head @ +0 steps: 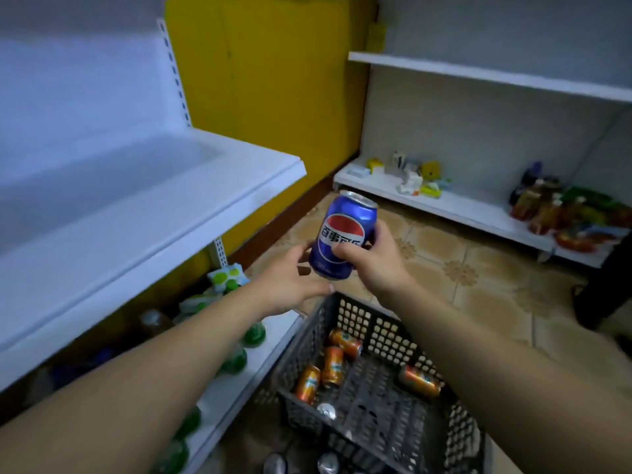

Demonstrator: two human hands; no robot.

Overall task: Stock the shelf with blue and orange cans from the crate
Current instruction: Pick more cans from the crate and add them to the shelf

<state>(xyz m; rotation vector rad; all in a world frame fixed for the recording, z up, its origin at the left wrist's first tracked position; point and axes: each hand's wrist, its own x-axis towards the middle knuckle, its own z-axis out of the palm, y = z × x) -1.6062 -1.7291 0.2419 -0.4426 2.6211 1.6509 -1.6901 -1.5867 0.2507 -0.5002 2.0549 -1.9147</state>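
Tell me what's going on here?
A person stocking shelves has a blue Pepsi can raised above a dark plastic crate. The right hand grips it, while the left hand touches its lower side. Four orange cans lie on their sides in the crate, and the white shelf stands to the left.

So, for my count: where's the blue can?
Centre of the head view: the right hand grips the blue Pepsi can, left hand at its side, above the grey crate.
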